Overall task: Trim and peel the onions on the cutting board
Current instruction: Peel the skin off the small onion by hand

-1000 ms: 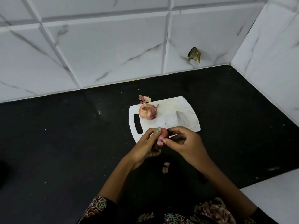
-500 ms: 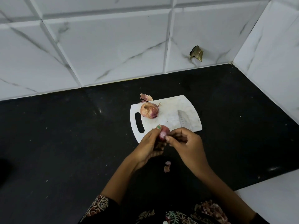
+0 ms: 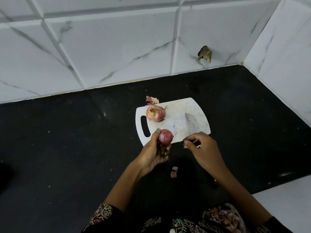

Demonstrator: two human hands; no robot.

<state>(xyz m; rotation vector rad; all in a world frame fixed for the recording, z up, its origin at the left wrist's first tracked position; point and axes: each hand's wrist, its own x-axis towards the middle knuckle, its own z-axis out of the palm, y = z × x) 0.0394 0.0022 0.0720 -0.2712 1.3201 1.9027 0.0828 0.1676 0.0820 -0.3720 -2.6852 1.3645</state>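
Note:
My left hand (image 3: 155, 148) grips a small reddish peeled onion (image 3: 165, 137) just above the near edge of the white cutting board (image 3: 198, 108). My right hand (image 3: 202, 148) is a little to the right of it and pinches a small scrap of pink onion skin (image 3: 185, 146) at its fingertips. A second onion (image 3: 155, 113), still in its papery skin, lies on the board's far left part. A knife blade (image 3: 191, 122) lies on the board's right side; its handle is hidden under my right hand.
Loose skin (image 3: 152, 100) lies off the board's far edge, and more peel bits (image 3: 173, 172) lie on the black counter (image 3: 67, 140) between my forearms. White marble tile walls (image 3: 117, 47) close the back and right. A white surface (image 3: 289, 202) sits at near right.
My right hand has pulled away to the right from the onion with a scrap of skin. The onion in my left hand now shows more of its peeled surface.

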